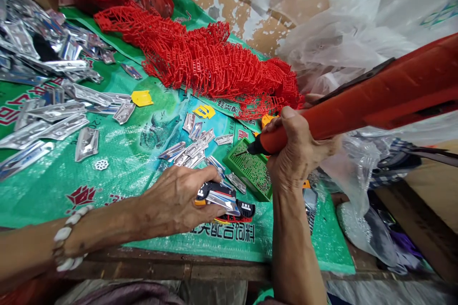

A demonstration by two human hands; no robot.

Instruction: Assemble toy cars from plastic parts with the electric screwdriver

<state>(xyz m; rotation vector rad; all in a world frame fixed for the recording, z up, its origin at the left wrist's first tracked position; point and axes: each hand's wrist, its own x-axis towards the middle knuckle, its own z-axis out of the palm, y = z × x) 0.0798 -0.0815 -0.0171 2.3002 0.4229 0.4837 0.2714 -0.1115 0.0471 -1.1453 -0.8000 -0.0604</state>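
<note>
My left hand (179, 196), with a beaded bracelet at its wrist, grips a black toy car body (246, 208) that has a silver and blue panel (223, 201) on its side. My right hand (295, 147) is wrapped round a red electric screwdriver (358, 105). The screwdriver's thin tip reaches over a green basket (246, 167) of small screws; whether a screw is on the tip cannot be made out. Several silver panels (195, 147) lie just beyond my left hand.
A long heap of red plastic frames (214, 64) crosses the back. Many silver panels (53, 109) are piled at the left. Yellow pieces (142, 98) and a small white wheel-like part (101, 165) lie on the green sheet (143, 181). Clear plastic bags (343, 33) fill the right back.
</note>
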